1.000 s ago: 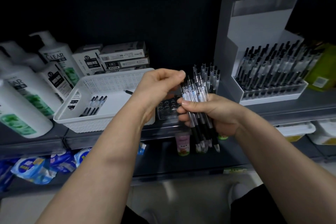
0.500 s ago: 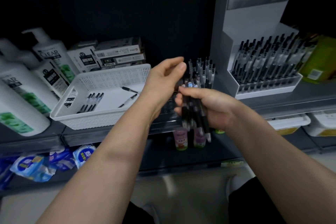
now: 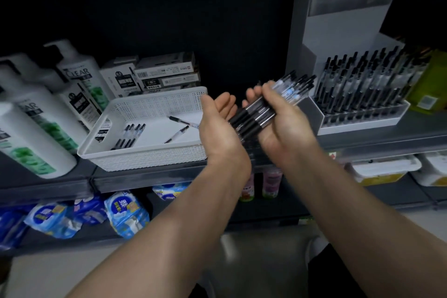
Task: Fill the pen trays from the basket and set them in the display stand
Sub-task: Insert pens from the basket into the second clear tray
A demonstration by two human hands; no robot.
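Note:
My right hand [image 3: 281,126] grips a bundle of black-and-clear pens [image 3: 271,101], tilted with the caps up to the right. My left hand [image 3: 217,123] is flat, fingers straight, its palm against the lower ends of the bundle. Left of it the white perforated basket [image 3: 145,152] holds several loose pens [image 3: 130,134]. At the right the white display stand [image 3: 338,31] carries a full pen tray [image 3: 362,121]. My hands hide the tray that stood behind them.
Large white shampoo bottles [image 3: 31,128] crowd the shelf's left end, with pen boxes [image 3: 167,72] behind the basket. A green packet [image 3: 430,89] sits right of the stand. The lower shelf holds blue packs [image 3: 125,213], small pink bottles [image 3: 271,184] and white tubs [image 3: 384,169].
My right hand has tipped the bundle from upright to slanting up right. My left hand has gone from pinching at the pen tops to lying flat against the bundle's lower ends.

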